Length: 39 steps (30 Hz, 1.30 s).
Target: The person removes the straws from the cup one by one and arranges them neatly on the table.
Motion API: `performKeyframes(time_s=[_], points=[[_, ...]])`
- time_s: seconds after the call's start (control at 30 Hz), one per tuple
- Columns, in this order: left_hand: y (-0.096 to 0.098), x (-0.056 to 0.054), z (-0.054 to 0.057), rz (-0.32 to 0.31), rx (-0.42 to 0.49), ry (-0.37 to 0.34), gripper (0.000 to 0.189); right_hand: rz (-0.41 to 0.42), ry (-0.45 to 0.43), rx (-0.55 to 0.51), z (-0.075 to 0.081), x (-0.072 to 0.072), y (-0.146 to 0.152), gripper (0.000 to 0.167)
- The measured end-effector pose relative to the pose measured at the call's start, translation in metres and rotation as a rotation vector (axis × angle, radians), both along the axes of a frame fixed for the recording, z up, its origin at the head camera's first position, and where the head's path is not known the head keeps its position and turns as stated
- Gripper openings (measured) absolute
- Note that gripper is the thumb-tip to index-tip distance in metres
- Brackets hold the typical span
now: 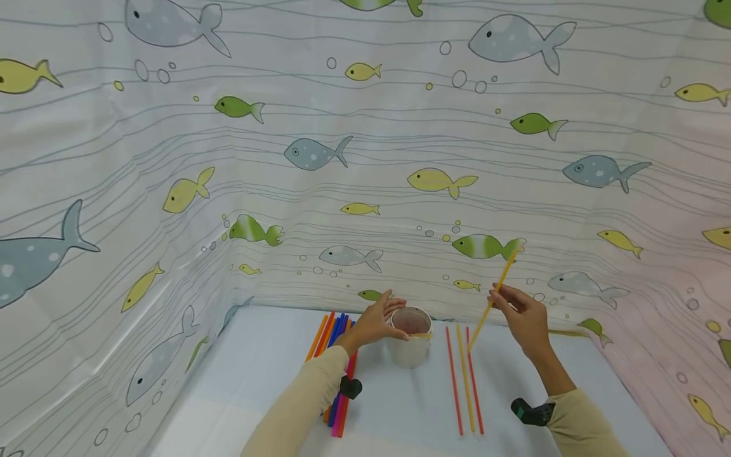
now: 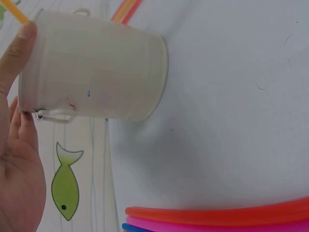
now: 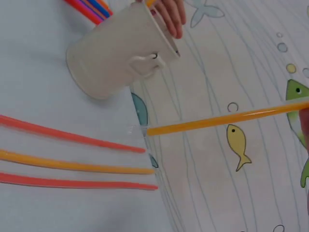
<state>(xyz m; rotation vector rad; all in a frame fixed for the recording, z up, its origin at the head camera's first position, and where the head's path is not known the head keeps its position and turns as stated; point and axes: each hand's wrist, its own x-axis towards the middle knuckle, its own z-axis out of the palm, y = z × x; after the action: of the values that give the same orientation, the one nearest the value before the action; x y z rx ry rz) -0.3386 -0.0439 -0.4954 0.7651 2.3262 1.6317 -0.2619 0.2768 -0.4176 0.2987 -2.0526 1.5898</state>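
Note:
My left hand [image 1: 374,320] grips the rim of a white pail [image 1: 409,355], thumb on the near side and fingers across the far side. The pail stands on the white table and has small side loops [image 2: 58,115]. A short yellow strip [image 1: 421,335] shows at its rim by the thumb; what it belongs to, I cannot tell. To the right, my right hand [image 1: 522,317] pinches a yellow straw [image 1: 485,314], held slanted above the table with clear film at its lower end [image 3: 136,130]. Beneath it lie two red straws [image 1: 454,381] and a yellow straw [image 1: 465,381] side by side.
Left of the pail, partly under the left forearm, lies a bundle of orange, red, blue and pink straws [image 1: 344,412]. A fish-patterned sheet [image 1: 388,146] rises behind and at both sides of the white table [image 1: 400,419].

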Motion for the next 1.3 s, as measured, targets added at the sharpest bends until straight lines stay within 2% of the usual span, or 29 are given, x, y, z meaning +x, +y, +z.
performKeyframes(time_s=[0.27, 0.5, 0.7, 1.03, 1.3], points=[[0.000, -0.001, -0.003, 0.004, -0.019, 0.004, 0.118, -0.037, -0.244, 0.036, -0.046, -0.024, 0.019, 0.043], [-0.001, -0.001, -0.003, -0.002, -0.017, 0.000, 0.118, -0.050, -0.443, 0.077, -0.066, -0.028, 0.023, 0.045], [-0.001, -0.002, -0.002, -0.002, -0.014, 0.000, 0.119, -0.024, -0.586, 0.106, -0.082, -0.028, 0.027, 0.045], [-0.001, 0.000, -0.001, 0.003, -0.022, -0.003, 0.116, -0.011, -0.664, 0.091, -0.114, -0.028, 0.028, 0.042], [0.001, 0.001, 0.001, 0.012, -0.034, 0.014, 0.113, -0.034, -0.722, 0.101, -0.126, -0.025, 0.024, 0.038]])
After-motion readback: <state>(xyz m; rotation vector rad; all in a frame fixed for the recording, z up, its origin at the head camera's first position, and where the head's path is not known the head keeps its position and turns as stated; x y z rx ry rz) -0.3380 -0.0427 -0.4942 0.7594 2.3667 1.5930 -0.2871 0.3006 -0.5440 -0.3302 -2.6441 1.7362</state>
